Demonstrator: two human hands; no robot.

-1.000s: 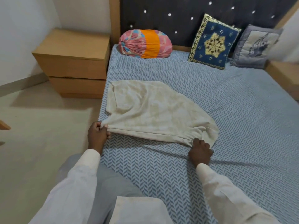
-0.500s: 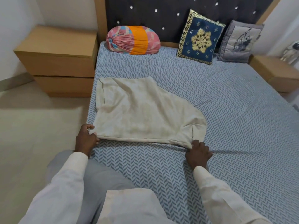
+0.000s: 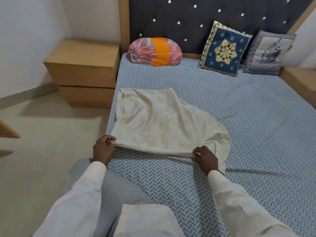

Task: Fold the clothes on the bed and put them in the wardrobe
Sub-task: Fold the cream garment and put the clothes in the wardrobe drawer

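- The cream garment point(image 3: 162, 122) lay spread on the bed point(image 3: 239, 117), close to its left edge. The garment's left side ran along that edge, and its far side pointed toward the headboard point(image 3: 188, 19).
- The left hand point(image 3: 103, 149) pinched the garment's near-left corner. The fingers were curled, with the cloth caught between thumb and fingertips.
- The right hand point(image 3: 205, 158) pinched the near hem toward its right end in the same way. The cloth just beyond this hand was bunched and curved round rather than lying flat.
- Between the two hands the near hem ran fairly straight and was lifted slightly off the sheet.
- Step in hand, as judged: folding. The near hem had been taken up at both ends, and no fold had yet been laid across the garment.
- Next move, as judged: raise both ends together and carry the hem toward the headboard, then lay it on the far side with edges matched. The hands should keep even tension — slack on the right would fold the bunched cloth in as a crease.
- The bunched right side probably calls for smoothing first.
- The wardrobe was not in view — storage comes later.
- A bolster point(image 3: 154, 51), a blue cushion point(image 3: 224, 51) and a grey cushion point(image 3: 270, 52) stood along the head of the bed, well apart from the garment. A bedside cabinet point(image 3: 83, 69) stood beside the bed's left edge.
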